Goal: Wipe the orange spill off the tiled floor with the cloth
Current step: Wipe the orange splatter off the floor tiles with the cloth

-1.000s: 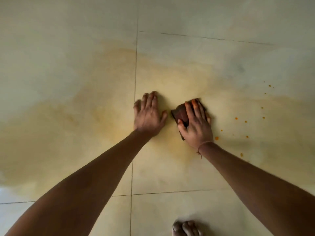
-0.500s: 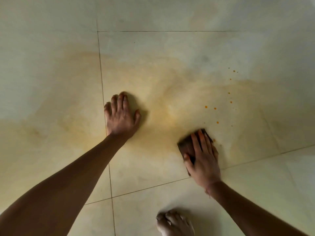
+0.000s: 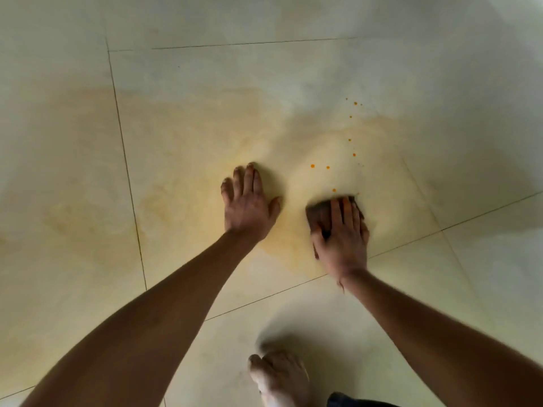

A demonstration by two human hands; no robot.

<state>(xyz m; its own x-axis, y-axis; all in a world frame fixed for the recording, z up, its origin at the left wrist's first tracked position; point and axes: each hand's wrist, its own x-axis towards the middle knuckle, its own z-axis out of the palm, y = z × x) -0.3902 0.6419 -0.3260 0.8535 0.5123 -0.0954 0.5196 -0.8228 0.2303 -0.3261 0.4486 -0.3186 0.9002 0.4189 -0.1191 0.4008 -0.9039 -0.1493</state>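
pale glossy tiled floor [image 3: 458, 304] fills the view, divided by thin dark grout lines [image 3: 126, 160]. we count two hands, one cloth and one bare foot.

1. left hand [image 3: 249, 208]: it rests palm down on the floor. the four fingers [image 3: 248, 177] lie straight and close together, and the thumb is spread out toward the other hand. it holds nothing.

2. right hand [image 3: 343, 242]: it presses flat on the cloth [image 3: 318, 211]. the fingers lie straight and pressed together on top of the cloth, with the thumb along the cloth's edge on the side facing the left hand. motion blur stops us telling whether the thumb hooks under that edge.

3. cloth: one dark brown folded piece lying on the floor, mostly under the right fingers. its far edge shows just beyond the fingertips, and one corner shows beside the index finger.

4. orange spill [image 3: 282, 245]: one wide, thin yellow-orange film. it is strongest between the two hands and near the wrists, and it spreads well past the left little finger and over the grout line there.

5. orange drops [image 3: 312, 165]: we count at least seven small, bright, separate dots beyond the right fingertips. the nearest is just ahead of the cloth's far edge. the others trail farther away.

6. bare foot [image 3: 279, 377]: it stands on the floor below the wrists, between the forearms, and is blurred. just beside it, one scrap of dark fabric [image 3: 346, 401] shows at the frame edge.
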